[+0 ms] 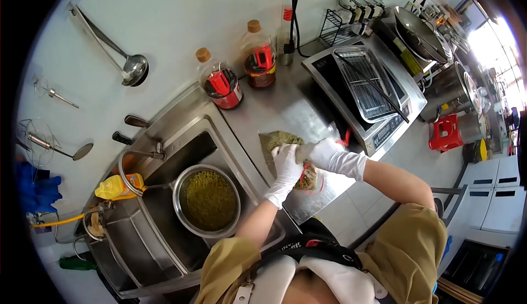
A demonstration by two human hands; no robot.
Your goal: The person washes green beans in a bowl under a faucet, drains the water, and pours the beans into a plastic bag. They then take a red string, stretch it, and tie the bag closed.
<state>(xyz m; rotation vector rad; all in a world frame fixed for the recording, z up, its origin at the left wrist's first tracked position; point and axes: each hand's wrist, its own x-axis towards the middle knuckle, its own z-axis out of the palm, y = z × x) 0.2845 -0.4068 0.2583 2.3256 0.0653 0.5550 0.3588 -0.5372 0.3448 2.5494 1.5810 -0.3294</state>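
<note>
A clear plastic bag [279, 139] of small green grains, perhaps beans, lies on the steel counter in front of me. Wearing a white glove, my left hand [286, 169] has its fingers curled on the bag's near side. My right hand [331, 156], also gloved, meets it there, fingers closed at the bag; its fingertips are partly hidden. Just below the hands shows a second clear packet [308, 179] with brownish contents and a red strip; whether it is joined to the bag cannot be made out.
Left of the counter, a steel bowl [180, 208] of green grains sits in the sink [222, 156] under the tap [151, 153]. Two sauce bottles [222, 87] stand at the wall. An induction cooker [379, 134] carries a wire-rack tray [362, 82] with chopsticks. Ladles [134, 68] hang at left.
</note>
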